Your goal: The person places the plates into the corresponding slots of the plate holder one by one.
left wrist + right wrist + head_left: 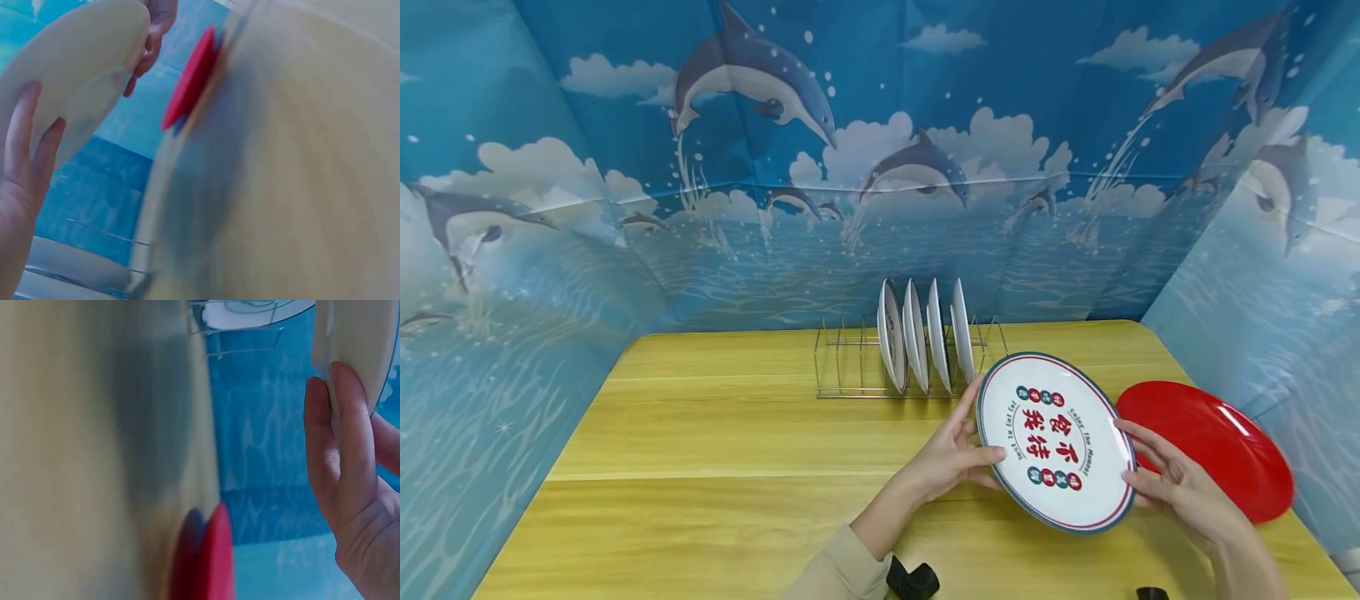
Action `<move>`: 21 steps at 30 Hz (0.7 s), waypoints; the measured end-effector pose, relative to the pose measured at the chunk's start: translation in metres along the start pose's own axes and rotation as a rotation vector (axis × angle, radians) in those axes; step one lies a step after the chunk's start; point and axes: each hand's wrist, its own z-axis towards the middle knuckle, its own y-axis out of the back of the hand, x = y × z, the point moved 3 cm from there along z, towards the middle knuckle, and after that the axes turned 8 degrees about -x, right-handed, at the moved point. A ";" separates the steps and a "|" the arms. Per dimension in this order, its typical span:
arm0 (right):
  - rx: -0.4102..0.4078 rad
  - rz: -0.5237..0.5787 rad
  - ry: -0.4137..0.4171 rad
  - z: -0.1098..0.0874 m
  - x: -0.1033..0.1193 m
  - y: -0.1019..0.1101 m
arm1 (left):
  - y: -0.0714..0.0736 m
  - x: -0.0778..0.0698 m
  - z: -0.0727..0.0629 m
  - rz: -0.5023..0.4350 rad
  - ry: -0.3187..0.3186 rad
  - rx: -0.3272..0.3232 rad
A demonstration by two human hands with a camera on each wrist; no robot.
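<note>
The left hand [951, 454] and right hand [1180, 487] grip opposite edges of a round white plate with a blue-and-red rim and red lettering [1052, 442], its printed face tilted toward the camera. Behind it, four white plates [914, 337] stand on edge in a silver wire rack [853, 397] on the yellow wood-grain tabletop [700, 467]. A glossy red round dish [1217, 450] lies partly behind the right hand.

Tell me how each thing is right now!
Lettered plate: held up, tilted, printed side showing
Left hand: gripping its edge
Right hand: gripping the opposite edge
Wire rack: standing, partly filled
Four racked plates: standing on edge
Red plate: lying on the table
Backdrop: hanging, creased
</note>
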 end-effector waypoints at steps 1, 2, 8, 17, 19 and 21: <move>0.021 0.014 0.022 0.002 0.004 -0.003 | -0.001 -0.005 -0.001 0.000 -0.015 -0.011; 0.040 0.027 0.041 0.004 0.008 -0.005 | -0.001 -0.010 -0.001 -0.001 -0.033 -0.020; 0.070 -0.031 0.139 0.021 0.031 -0.025 | 0.000 -0.041 -0.007 -0.003 -0.120 -0.072; 0.080 -0.070 0.224 0.057 0.067 -0.057 | 0.013 -0.093 -0.025 0.057 -0.220 -0.110; 0.074 -0.099 0.241 0.067 0.071 -0.059 | 0.017 -0.105 -0.029 0.055 -0.242 -0.121; 0.062 -0.156 0.250 0.080 0.072 -0.061 | 0.022 -0.117 -0.033 0.058 -0.268 -0.136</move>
